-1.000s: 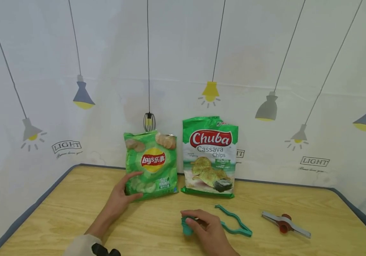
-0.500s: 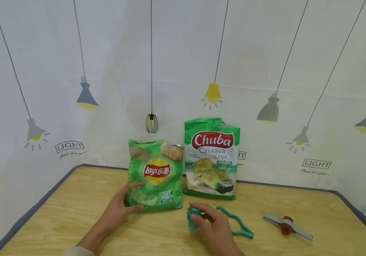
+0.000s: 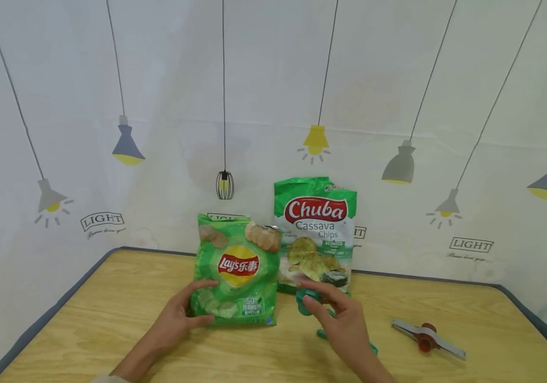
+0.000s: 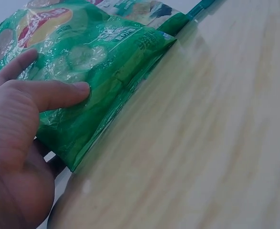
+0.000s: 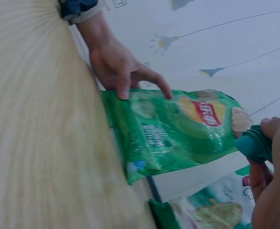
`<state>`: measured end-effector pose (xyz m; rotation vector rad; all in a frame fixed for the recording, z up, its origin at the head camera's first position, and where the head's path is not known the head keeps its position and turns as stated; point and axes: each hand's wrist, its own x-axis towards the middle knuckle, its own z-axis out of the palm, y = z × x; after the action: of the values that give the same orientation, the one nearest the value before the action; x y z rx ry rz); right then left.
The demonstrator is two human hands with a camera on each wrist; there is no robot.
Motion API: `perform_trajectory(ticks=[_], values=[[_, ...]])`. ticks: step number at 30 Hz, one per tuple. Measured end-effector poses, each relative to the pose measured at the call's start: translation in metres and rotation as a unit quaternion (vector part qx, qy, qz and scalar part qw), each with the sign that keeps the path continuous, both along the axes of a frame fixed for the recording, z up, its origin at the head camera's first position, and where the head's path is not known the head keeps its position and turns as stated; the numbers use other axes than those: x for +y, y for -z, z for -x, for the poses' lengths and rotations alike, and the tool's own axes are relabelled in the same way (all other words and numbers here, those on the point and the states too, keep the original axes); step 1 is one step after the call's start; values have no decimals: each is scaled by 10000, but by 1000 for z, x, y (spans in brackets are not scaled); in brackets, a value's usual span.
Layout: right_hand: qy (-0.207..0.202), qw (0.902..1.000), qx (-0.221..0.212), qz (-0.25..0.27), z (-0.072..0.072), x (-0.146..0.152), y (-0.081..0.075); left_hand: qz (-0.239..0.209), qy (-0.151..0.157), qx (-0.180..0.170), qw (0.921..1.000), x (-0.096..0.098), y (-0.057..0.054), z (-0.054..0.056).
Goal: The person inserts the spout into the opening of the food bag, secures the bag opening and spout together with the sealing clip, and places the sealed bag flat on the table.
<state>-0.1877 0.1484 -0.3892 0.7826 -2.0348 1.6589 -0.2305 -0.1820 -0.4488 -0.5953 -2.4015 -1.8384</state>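
Note:
A green Lay's chip bag stands upright on the table, gripped at its lower left edge by my left hand. In the left wrist view the thumb and a fingertip lie on the bag's front, with other fingers behind its edge. My right hand pinches a small teal ridged cap, raised in front of the second bag. Beneath that hand, mostly hidden by it, a teal bag clip lies on the table.
A Chuba cassava chip bag leans against the back wall, partly overlapped by the Lay's bag. At the right lies a grey clip with a red-brown round middle. The wooden table ends at the lamp-patterned backdrop.
The Lay's bag has come forward and slightly right with my left hand. My right hand has risen and moved right with the teal cap, covering more of the clip.

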Motion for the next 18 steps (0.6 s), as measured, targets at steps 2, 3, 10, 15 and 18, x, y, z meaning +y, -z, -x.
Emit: perform_trajectory(ticks=[2,3,10,15,18], values=[[34,10000,56,67,0,4,-6,-49,96,-60,9999,2,0,-3],[92,9999,22,108,0,5,-9,-60,145,-75,9998,2,0,-4],[123,9994,-13,328,2,13,-26,-71,428,-108,9990,7,2,-9],[97,9986,95,507,2,17,-40,-175,603,-61,9980,8,1,-9],[70,9980,132,616,1,18,-47,-269,804,-42,9964,11,1,-10]])
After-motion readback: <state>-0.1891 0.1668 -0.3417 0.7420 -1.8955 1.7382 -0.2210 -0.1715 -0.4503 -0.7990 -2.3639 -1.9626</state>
